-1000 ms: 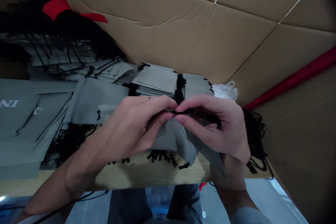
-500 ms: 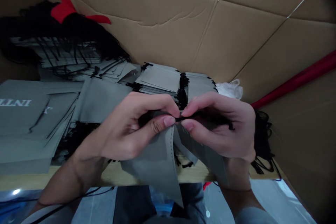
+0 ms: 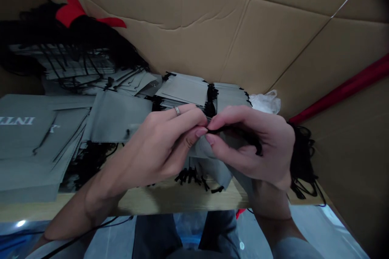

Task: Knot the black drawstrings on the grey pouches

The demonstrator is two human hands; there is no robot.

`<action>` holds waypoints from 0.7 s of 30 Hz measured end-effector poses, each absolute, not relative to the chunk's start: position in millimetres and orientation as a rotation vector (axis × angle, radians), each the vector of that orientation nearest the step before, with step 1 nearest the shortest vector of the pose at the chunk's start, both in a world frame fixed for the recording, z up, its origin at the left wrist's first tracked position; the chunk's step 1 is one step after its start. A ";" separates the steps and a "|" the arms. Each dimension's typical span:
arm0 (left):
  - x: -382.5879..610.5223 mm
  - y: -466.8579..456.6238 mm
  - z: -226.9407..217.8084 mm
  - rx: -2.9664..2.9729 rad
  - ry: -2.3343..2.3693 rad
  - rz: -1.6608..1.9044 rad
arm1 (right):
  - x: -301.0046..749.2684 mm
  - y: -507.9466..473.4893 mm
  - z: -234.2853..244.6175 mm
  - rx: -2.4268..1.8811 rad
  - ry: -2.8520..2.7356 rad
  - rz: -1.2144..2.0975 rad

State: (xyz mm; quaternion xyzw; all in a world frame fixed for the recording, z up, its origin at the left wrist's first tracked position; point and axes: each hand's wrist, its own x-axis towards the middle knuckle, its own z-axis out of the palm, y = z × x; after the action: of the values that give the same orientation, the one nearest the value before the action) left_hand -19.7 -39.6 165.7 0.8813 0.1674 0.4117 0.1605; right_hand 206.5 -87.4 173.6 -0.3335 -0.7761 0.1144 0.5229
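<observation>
- With left hand (image 3: 158, 141) and right hand (image 3: 261, 145), pinches black cord (image 3: 253, 140) between thumbs and forefingers.
- Holds both close together above gray pouches (image 3: 184, 90) on wooden table (image 3: 188, 202).

Room above pouch stack (image 3: 184, 89), cardboard wall (image 3: 188, 42) behind

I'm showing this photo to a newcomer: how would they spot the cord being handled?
Start at the wooden table before the big cardboard wall. Above it, near the picture's middle, the left hand and right hand come together at the fingertips. The black cord runs from there toward the right palm; unlike the other cords, it is pinched between fingers.
</observation>
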 end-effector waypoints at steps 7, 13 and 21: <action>-20.1 -38.3 170.6 2.558 0.425 1.140 | 210.6 -86.1 176.5 -0.806 -1.851 0.393; -23.4 -31.2 170.8 2.298 0.231 1.121 | 205.9 -84.7 165.8 -0.761 -1.773 0.498; -24.8 -32.1 178.7 2.314 0.374 1.112 | 208.9 -86.6 173.2 -0.750 -1.771 0.474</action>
State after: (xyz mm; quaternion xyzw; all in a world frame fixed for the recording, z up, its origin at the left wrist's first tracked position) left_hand -24.8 -32.1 178.7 0.8587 0.1389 0.4126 0.2704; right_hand 208.9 -86.6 173.2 -0.3167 -0.7476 0.2003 0.5484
